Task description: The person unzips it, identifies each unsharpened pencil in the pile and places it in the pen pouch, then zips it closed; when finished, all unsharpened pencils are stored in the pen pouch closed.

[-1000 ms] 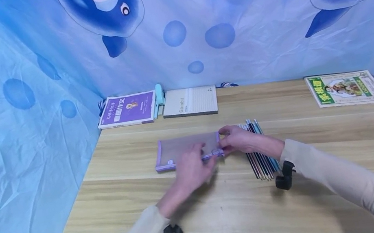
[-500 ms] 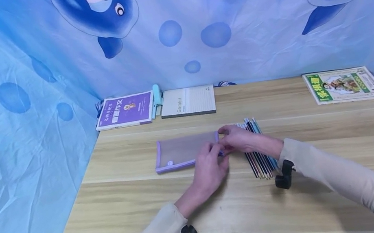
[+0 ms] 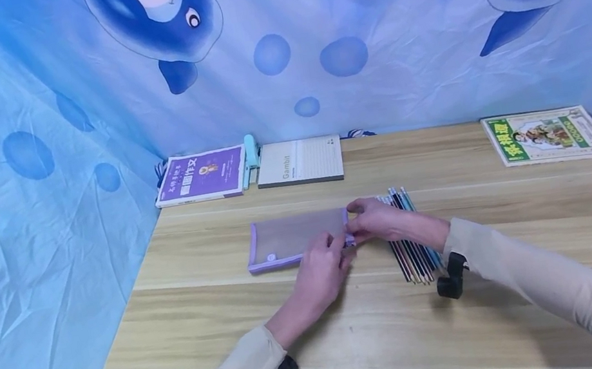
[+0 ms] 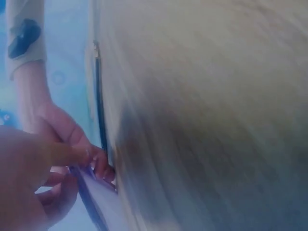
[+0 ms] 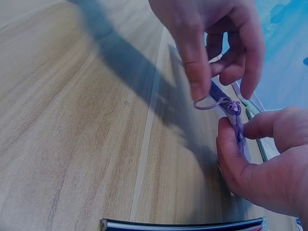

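Note:
A translucent pencil pouch (image 3: pixel 287 235) with purple edging lies flat in the middle of the table. My right hand (image 3: pixel 381 221) pinches its right end between thumb and fingers, as the right wrist view shows closely. At the zipped front edge is my left hand (image 3: pixel 317 277), its fingers bent. In the right wrist view, a thin purple loop, the zipper pull (image 5: pixel 206 106), runs from the pouch corner to the left hand's thumb tip, and the left hand pinches it. Beneath my right wrist lies a bundle of pencils (image 3: pixel 416 261), partly hidden by the forearm.
Along the back edge are a purple book (image 3: pixel 203 175), a light-blue stapler-like object (image 3: pixel 251 151) and a notebook (image 3: pixel 299 161). A green-and-white booklet (image 3: pixel 549 135) lies at the back right. A blue dolphin-print curtain (image 3: pixel 403 88) hangs behind the wooden table (image 3: pixel 191 332).
My left hand has moved right to the pouch's zipped corner, then slightly back left, and now pinches the pull. The right hand stays at the pouch's end.

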Tool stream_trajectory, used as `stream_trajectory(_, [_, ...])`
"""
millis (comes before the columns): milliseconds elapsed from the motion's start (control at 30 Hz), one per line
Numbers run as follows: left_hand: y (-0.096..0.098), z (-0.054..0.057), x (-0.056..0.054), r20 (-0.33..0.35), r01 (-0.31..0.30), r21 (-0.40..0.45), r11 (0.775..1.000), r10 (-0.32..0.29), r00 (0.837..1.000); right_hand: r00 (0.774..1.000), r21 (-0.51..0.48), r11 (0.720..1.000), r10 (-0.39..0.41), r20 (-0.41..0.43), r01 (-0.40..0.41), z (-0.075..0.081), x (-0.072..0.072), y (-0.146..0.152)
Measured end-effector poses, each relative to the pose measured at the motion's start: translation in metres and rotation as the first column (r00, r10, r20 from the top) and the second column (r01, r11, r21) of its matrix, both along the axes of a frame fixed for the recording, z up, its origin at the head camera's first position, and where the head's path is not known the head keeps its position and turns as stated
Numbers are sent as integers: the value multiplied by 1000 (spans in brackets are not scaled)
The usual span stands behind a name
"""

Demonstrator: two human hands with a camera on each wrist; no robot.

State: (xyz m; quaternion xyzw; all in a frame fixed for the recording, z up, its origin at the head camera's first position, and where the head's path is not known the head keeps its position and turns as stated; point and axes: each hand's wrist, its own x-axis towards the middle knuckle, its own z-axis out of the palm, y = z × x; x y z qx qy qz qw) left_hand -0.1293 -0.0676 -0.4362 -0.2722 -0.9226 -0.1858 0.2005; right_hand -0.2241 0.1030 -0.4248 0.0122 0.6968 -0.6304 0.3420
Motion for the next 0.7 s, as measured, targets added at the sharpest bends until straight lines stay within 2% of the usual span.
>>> stream_trajectory(133, [2, -4, 0, 24, -75, -88, 993, 77, 997, 1000, -3, 1000, -8, 11, 8, -1, 0, 0])
stream_trajectory(233, [6, -8, -2, 0, -144, -143, 979, 145, 989, 1000, -9, 1000, -19, 21, 20, -2, 0, 0])
stream_trajectory(300, [8, -10, -3, -22, -165, -144, 976, 164, 986, 999, -14, 1000, -24, 23, 24, -2, 0, 0])
stream_trajectory(433, [7, -12, -4, -61, -150, -108, 983, 144, 988, 999, -27, 999, -23, 26, 23, -2, 0, 0])
stream_trajectory(700, [-1, -15, -5, -75, -51, -23, 998, 49, 996, 999, -76, 997, 24, 25, -23, -2, 3, 5])
